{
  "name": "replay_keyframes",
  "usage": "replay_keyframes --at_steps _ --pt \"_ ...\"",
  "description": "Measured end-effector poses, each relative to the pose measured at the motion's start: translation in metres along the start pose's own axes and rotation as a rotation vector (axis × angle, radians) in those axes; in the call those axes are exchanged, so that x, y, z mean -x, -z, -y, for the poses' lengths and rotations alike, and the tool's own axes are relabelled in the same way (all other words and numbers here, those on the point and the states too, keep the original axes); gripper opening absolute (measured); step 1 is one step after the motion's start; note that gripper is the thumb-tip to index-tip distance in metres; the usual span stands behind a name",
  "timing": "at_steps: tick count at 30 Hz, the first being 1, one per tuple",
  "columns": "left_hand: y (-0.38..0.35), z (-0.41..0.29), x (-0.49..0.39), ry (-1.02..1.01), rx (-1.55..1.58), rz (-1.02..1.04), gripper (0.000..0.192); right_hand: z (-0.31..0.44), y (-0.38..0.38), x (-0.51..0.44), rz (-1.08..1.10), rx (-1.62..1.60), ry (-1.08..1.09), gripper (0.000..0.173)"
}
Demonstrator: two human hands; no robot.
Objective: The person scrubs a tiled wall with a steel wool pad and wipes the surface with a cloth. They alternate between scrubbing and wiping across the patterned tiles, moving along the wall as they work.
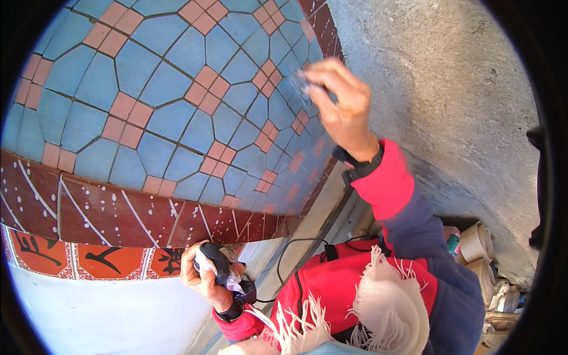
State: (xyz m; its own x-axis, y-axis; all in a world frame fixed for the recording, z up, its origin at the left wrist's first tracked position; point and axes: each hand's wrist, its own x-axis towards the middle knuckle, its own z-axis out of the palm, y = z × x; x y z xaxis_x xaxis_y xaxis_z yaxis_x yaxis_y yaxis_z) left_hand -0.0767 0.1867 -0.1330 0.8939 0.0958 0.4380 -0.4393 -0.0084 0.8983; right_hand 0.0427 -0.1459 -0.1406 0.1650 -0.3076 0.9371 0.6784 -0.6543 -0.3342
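Note:
My right hand [339, 104] is raised over the blue and pink tiled surface [177, 97], towards its corner by the rough wall. Thumb and fingers pinch a small, wispy, see-through item [298, 84], too blurred to name. Beside the dark red border tiles [120, 213], my left hand [199, 277] grips a crumpled black and white bundle [220, 266], perhaps cloth or a bag. A black strap circles each wrist.
A rough plastered wall [435, 80] rises on the right. Below the border runs a row of orange tiles [108, 262] bearing writing. Rolled material [475, 244] and clutter lie at lower right. A black cord [282, 262] and a fringed scarf [386, 301] hang at my body.

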Motion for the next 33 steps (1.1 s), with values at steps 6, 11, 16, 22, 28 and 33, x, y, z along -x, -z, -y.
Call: replay_keyframes --at_steps 6,11,16,22,28,33 --pt "-0.001 0.001 0.001 -0.007 -0.033 0.012 0.045 0.008 -0.035 -0.021 -0.014 0.02 0.039 0.021" --pt "-0.001 -0.004 0.004 0.086 -0.028 0.002 0.049 -0.001 -0.02 0.041 0.041 0.077 -0.002 0.018" --pt "0.002 0.001 0.002 0.016 -0.061 -0.034 0.041 0.0 0.005 0.062 0.112 0.045 -0.151 0.013" --pt "0.007 0.003 0.004 0.021 -0.084 -0.062 0.039 0.017 -0.016 -0.014 0.02 -0.08 0.056 0.016" --pt "0.002 -0.001 0.006 0.038 -0.088 -0.04 0.042 0.014 -0.042 -0.013 -0.079 -0.058 0.092 0.02" --pt "0.002 0.001 0.006 0.013 -0.081 -0.049 0.041 0.015 -0.022 0.046 0.004 -0.08 -0.122 0.02"
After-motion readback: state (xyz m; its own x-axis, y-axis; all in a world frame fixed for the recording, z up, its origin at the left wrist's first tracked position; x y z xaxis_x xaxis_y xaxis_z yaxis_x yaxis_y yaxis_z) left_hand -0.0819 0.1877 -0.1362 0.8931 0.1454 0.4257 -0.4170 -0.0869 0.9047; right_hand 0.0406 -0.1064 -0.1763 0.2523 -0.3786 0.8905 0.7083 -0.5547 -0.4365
